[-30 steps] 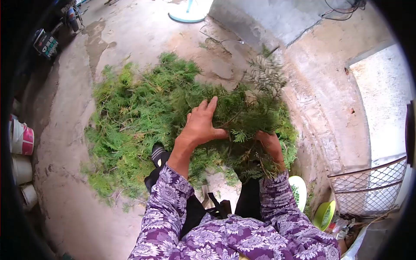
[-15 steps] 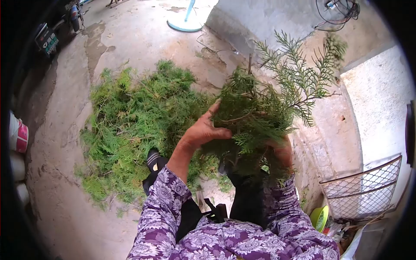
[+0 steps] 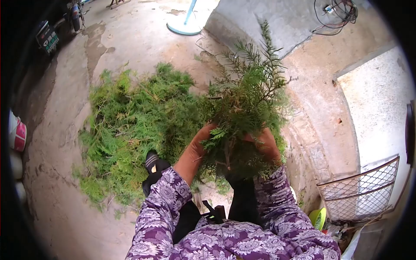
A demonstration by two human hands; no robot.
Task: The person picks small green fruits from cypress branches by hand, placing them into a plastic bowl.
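A bunch of green conifer branches is held up in front of my body, between both hands. My left hand presses on its left side, its fingertips hidden in the foliage. On the opposite side my right hand grips the bunch, with most fingers covered by leaves. Cut stems show at the lower end of the bunch, near my lap. A large pile of green and yellowish branches lies on the ground to the left, beside my foot.
A blue round stand base is at the top. Coiled black cable lies upper right. A wire mesh rack and a yellow-green bowl are lower right. White and pink containers stand at the left edge.
The long sprig that leaned right now points upward, closer to the bunch. My left hand has moved in lower, its fingers now hidden by foliage.
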